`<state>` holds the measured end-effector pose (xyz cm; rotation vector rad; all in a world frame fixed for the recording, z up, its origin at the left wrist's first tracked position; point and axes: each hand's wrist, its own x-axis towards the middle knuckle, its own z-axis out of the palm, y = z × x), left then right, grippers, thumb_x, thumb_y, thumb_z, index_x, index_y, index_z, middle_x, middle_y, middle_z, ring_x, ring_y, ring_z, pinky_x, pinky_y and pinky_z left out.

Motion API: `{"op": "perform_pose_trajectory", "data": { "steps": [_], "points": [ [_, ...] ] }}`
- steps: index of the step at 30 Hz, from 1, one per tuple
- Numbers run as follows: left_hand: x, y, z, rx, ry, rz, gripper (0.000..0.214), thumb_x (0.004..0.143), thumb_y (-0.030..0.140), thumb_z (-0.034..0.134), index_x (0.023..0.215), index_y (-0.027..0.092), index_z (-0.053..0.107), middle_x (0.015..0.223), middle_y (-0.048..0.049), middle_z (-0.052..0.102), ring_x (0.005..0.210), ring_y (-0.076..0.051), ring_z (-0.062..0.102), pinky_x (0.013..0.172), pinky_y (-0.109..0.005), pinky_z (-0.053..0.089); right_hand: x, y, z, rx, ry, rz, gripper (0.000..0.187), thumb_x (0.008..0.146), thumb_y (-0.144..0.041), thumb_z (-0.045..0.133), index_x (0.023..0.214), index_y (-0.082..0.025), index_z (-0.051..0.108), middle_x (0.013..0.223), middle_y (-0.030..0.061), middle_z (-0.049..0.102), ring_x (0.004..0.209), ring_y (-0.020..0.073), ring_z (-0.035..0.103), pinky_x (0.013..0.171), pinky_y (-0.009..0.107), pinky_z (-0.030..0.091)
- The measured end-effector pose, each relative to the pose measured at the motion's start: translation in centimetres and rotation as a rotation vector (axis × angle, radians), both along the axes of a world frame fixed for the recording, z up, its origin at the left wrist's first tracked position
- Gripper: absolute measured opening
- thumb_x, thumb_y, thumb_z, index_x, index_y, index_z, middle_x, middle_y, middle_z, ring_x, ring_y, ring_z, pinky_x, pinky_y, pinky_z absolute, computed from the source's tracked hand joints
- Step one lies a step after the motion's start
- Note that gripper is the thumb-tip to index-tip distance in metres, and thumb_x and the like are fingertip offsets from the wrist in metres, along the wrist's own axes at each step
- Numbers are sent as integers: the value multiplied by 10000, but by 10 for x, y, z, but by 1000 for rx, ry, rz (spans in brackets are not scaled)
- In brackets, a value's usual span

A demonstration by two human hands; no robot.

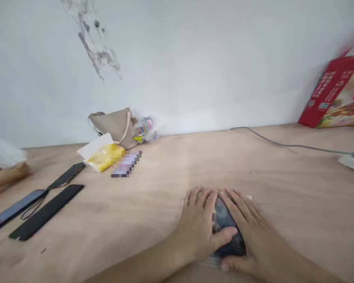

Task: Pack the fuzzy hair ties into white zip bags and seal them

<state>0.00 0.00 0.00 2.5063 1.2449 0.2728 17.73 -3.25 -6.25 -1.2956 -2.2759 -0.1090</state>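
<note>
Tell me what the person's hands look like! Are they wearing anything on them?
Both the left hand and the right hand are bare, with no gloves, and the forearms show no sleeves. The fingers are slim, and I see no rings or watch.
</note>
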Motion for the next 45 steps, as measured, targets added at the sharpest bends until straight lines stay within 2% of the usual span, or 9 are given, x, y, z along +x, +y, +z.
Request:
{"op": "perform_pose_trajectory", "data": {
  "steps": [10,15,18,20,23,28,34,40,45],
  "points": [
    [-9,1,-1,1,-1,-33,798,768,620,522,1396,165,337,1453,-148,349,1350,-362,234,1090,-599,162,12,-5,-2,22,-59,-28,1091,692,-750,499,1482,-166,24,1405,236,392,1288,382,365,922,541,426],
    [-24,-5,-7,-7,22,-18,862,766,677,472,1445,199,238,1506,-153,244,1381,-383,148,1074,-612,198,22,-9,1,142,-107,-19,1038,733,-682,504,1476,-103,67,1325,293,463,1176,415,493,820,547,486],
    [-37,-11,-21,36,28,8,885,785,662,463,1471,221,121,1533,-154,156,1387,-389,122,1060,-606,237,37,-17,-3,156,-61,-17,932,786,-600,499,1481,-154,67,1303,245,512,1110,400,556,786,520,510],
    [-44,-14,-31,102,17,20,921,781,653,480,1475,234,44,1539,-158,119,1386,-394,126,1047,-602,261,51,-27,-9,54,71,-75,790,833,-532,475,1474,-247,112,1310,169,535,1094,361,580,792,474,521],
    [-46,-12,-38,167,21,74,953,775,649,494,1475,219,14,1531,-176,139,1380,-393,157,1038,-593,276,68,-41,-18,-322,428,-234,589,882,-479,426,1415,-320,231,1129,57,662,985,272,646,776,366,534],
    [-35,2,-20,324,76,176,762,852,563,446,1451,163,197,1482,-194,289,1365,-383,216,1028,-612,248,63,-28,-1,-812,755,-203,530,857,-536,462,1313,-287,357,768,-5,654,794,230,633,746,343,481],
    [2,5,-14,882,-233,-238,189,832,226,597,1010,178,638,1036,-72,668,1061,-219,534,1014,-416,313,45,21,29,-795,808,-38,391,885,-388,425,1235,-222,374,662,-37,557,704,194,543,749,359,387],
    [46,15,-11,953,-187,-324,211,868,101,455,808,135,654,727,-25,626,696,-149,513,766,-331,371,47,32,23,-849,934,112,282,905,-329,405,1168,-230,378,618,-65,462,611,156,458,618,303,352],
    [37,21,-7,966,-158,-355,232,836,66,458,678,143,608,617,-2,569,669,-151,483,723,-341,319,44,31,22,-833,1029,118,260,879,-318,467,1096,-234,351,579,-90,435,554,131,416,549,267,302]
  ]
}}
